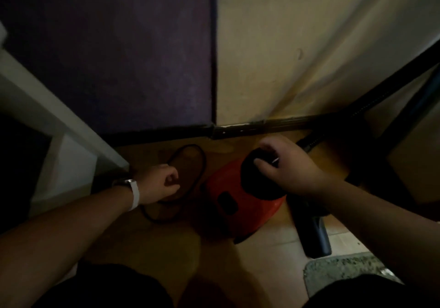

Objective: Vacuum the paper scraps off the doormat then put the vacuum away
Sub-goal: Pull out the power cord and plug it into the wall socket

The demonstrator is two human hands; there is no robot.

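Nearest, the doormat (342, 269) is seen at the floor's (269, 238) lower right, near the red vacuum (257, 214) by the wall (309, 57). Its black top is gripped by the right hand (288, 167); its cord (203, 162) is held in the curled left hand (159, 183).

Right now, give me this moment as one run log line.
left hand: holds cord | right hand: grips vacuum top | vacuum: on floor by wall | doormat: lower right of view
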